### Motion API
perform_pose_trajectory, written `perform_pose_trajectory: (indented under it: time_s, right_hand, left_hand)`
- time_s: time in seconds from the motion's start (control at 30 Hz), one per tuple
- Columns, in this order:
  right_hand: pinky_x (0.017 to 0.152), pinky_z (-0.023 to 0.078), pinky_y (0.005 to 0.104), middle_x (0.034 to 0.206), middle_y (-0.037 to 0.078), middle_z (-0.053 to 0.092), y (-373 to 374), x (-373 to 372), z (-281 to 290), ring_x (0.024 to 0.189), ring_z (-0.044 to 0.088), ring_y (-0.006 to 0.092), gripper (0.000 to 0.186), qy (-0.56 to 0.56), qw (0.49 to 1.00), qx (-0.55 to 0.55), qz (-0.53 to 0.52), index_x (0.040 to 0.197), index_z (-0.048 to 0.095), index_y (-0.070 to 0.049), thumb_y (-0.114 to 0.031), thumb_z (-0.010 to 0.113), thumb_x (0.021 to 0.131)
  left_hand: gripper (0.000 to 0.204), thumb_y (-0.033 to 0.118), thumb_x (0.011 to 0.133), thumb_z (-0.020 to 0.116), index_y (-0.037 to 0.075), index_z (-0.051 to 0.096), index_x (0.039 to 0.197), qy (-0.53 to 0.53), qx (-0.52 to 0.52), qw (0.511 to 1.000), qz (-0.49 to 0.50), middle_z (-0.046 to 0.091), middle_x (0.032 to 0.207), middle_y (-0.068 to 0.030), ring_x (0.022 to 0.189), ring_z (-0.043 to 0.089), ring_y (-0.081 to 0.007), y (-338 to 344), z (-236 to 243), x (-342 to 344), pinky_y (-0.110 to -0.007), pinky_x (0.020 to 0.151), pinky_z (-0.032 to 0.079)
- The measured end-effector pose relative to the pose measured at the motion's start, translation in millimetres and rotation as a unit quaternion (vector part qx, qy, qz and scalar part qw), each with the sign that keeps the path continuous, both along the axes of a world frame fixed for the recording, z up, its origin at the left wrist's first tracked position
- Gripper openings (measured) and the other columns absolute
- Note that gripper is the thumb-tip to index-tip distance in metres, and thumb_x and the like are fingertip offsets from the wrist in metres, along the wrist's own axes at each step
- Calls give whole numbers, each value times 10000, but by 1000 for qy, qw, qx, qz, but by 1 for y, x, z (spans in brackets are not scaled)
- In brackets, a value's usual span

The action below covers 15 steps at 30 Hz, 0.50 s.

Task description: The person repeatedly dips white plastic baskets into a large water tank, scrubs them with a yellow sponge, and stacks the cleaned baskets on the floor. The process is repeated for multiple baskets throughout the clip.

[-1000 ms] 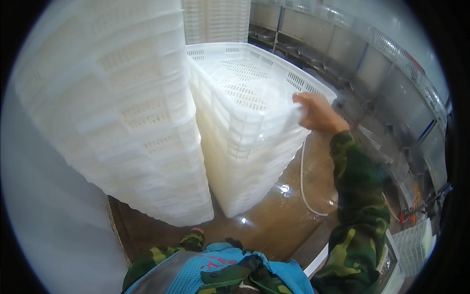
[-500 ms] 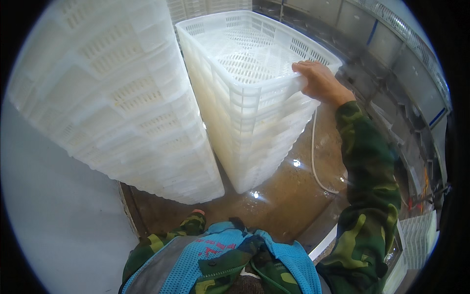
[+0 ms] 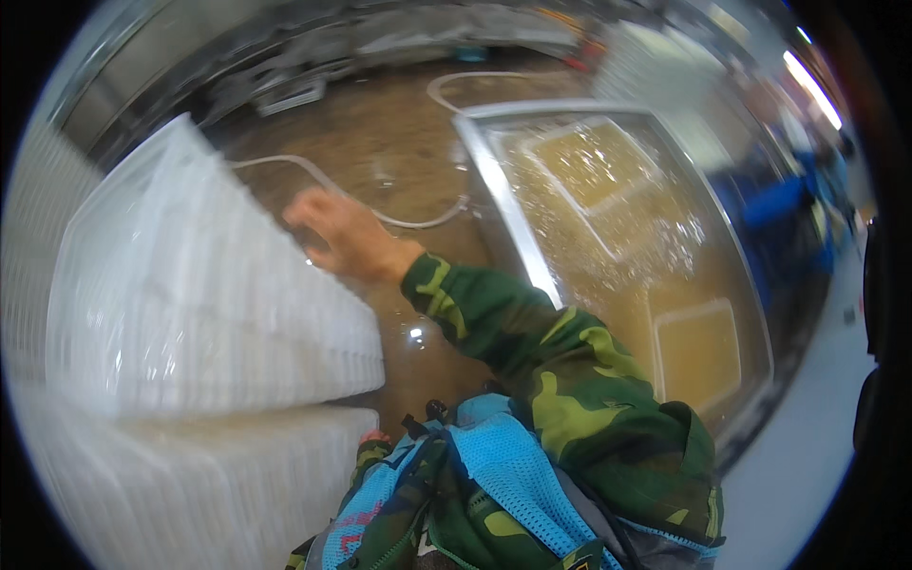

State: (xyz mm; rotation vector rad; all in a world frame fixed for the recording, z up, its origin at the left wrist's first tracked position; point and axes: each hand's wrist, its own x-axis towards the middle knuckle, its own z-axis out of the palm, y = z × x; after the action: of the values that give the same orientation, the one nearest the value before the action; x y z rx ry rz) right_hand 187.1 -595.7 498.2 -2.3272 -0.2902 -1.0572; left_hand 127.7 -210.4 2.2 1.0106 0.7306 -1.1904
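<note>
My right hand (image 3: pixel 342 235) is in the air beside a tall stack of white perforated plastic crates (image 3: pixel 218 304). It is blurred by motion; a gap shows between thumb and loosely bent fingers, with nothing in it. It is apart from the top crate's rim. Only a sliver of my left hand (image 3: pixel 372 436) shows beyond its camouflage cuff, low by my body near a second stack of white crates (image 3: pixel 209 475). Its fingers are hidden.
Right of my arm stands a metal tank (image 3: pixel 513 209) of murky, rippling water. White rectangular crates (image 3: pixel 698 351) lie in it. A pale hose (image 3: pixel 318 176) curves over the wet brown floor (image 3: pixel 380 123). More white crates (image 3: pixel 655 71) and a blurred blue shape (image 3: pixel 774 204) are beyond the tank.
My right hand has let go of the top crate's rim. The view has swung right, so the crate stacks now sit at the left and the water tank has come into view.
</note>
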Motion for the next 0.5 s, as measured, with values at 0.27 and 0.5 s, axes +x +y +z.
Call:
perform_pose_trajectory:
  time_s: [0.27, 0.5]
  right_hand:
    - [971, 423, 413, 1187, 187, 539, -138, -321, -209, 1122, 509, 352, 500, 319, 834, 160, -421, 1165, 568, -23, -190, 695, 711]
    - [976, 421, 416, 1218, 223, 544, -208, -488, -287, 1174, 492, 365, 545, 375, 669, 275, -579, 1179, 563, 1, -221, 696, 700]
  left_hand:
    - [170, 142, 815, 657, 68, 552, 926, -365, 86, 875, -305, 567, 664, -50, 495, 519, -145, -177, 15, 21, -290, 414, 422]
    - [444, 225, 778, 734, 1, 515, 1093, -557, 8, 731, -394, 635, 882, -129, 753, 606, -187, -420, 63, 8, -315, 662, 503]
